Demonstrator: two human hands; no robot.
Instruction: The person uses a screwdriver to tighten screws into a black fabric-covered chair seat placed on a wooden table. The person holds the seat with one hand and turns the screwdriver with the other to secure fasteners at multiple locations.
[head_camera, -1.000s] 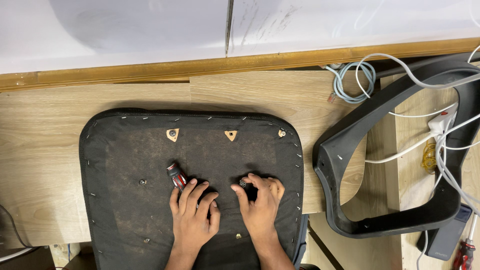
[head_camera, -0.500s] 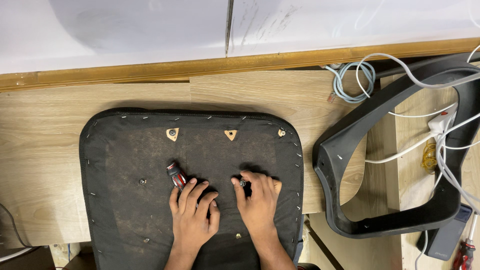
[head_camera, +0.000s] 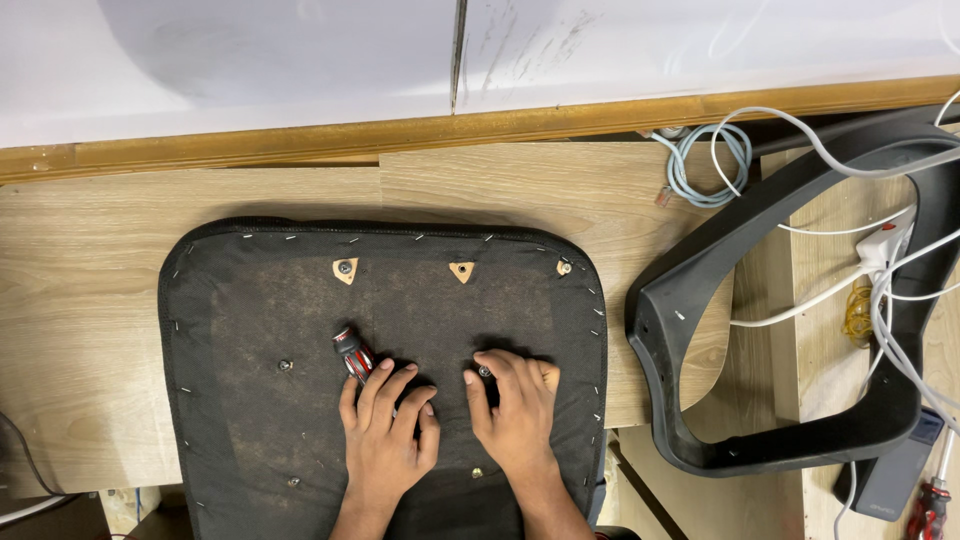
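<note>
Both hands lie on the black seat cushion (head_camera: 250, 340); the left hand (head_camera: 388, 440) rests flat, fingers spread, over a red-handled screwdriver (head_camera: 354, 355). The right hand (head_camera: 515, 415) pinches a small bolt (head_camera: 484, 372) at its fingertips.

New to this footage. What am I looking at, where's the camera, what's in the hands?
There is no machine here: these are a person's two bare hands, filmed by a camera worn on the head and looking straight down.

On the wooden worktop lies a black fabric-covered seat pad, underside up, stapled round its edge. The left hand rests on it over a small red and black screwdriver; how firmly it grips is hard to tell. The right hand has its fingertips at a small metal fitting on the pad.

To the right lie a dark plastic chair frame and loose white cables.
</note>
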